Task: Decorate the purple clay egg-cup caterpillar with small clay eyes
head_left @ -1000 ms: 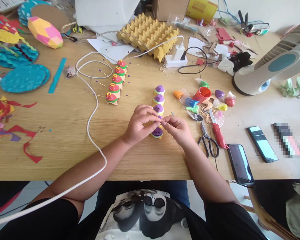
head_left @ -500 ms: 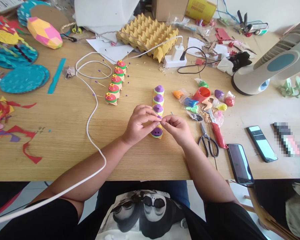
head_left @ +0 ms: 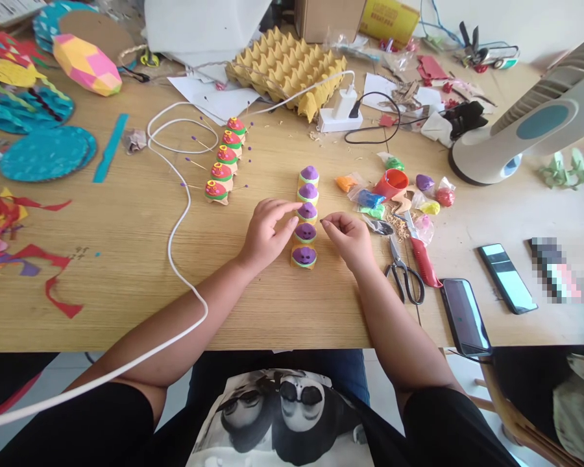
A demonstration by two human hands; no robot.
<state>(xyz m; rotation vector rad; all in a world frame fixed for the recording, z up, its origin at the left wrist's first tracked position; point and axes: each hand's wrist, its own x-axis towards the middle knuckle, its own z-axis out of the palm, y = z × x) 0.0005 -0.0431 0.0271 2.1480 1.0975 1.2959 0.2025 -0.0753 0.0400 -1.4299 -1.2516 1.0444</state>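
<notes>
A row of several egg-carton cups topped with purple clay [head_left: 305,232] stands on the table in front of me. The nearest cup [head_left: 304,257] shows dark eyes and a mouth; the one behind it has small dark eyes. My left hand [head_left: 270,233] is at the row's left side, thumb and forefinger apart, with nothing visible between them. To the right of the row, my right hand [head_left: 346,239] is closed in a pinch on a tiny dark bit at its fingertips, too small to name.
A row of red and green cups with pins [head_left: 225,155] stands back left. On the right lie scissors [head_left: 403,272], a red-handled knife [head_left: 424,263], clay bags [head_left: 371,196] and phones [head_left: 466,316]. A white cable [head_left: 180,227] crosses my left forearm.
My hands, together over the row before, have parted to either side. The second-nearest purple cup, mostly covered before, is now uncovered.
</notes>
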